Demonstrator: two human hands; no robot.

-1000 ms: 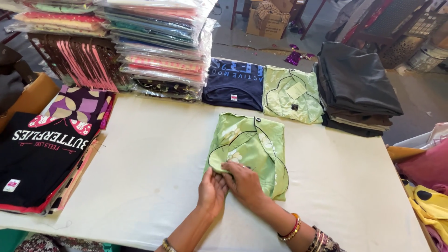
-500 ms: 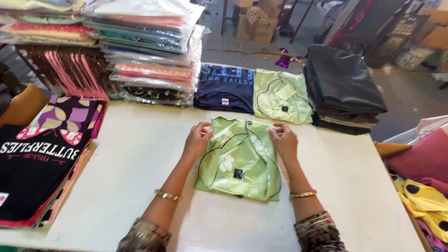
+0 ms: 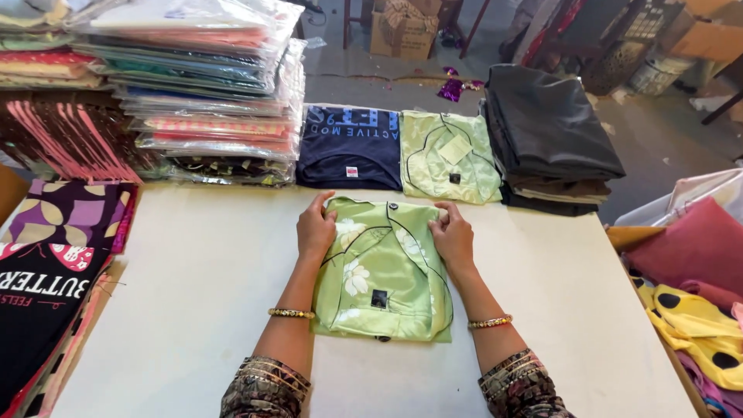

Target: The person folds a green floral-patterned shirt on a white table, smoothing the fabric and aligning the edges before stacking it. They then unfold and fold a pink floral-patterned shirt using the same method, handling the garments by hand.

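Note:
A folded light green garment [image 3: 381,271] with white flowers and dark piping lies flat on the white table [image 3: 193,310] in front of me. My left hand [image 3: 316,228] rests on its upper left corner, fingers curled over the edge. My right hand [image 3: 452,236] presses on its upper right corner the same way. Both wrists wear bead bracelets. A small dark tag shows near the garment's lower middle.
At the table's far edge sit a navy folded shirt [image 3: 350,147], a light green folded garment [image 3: 449,155] and a stack of black clothes [image 3: 549,139]. Plastic-wrapped stacks [image 3: 209,85] stand far left, printed shirts [image 3: 46,271] at left, pink and yellow clothes [image 3: 689,294] at right.
A second ago both hands were together at the garment's near edge. They moved up to its far corners, and the garment now lies flatter and squarer on the table.

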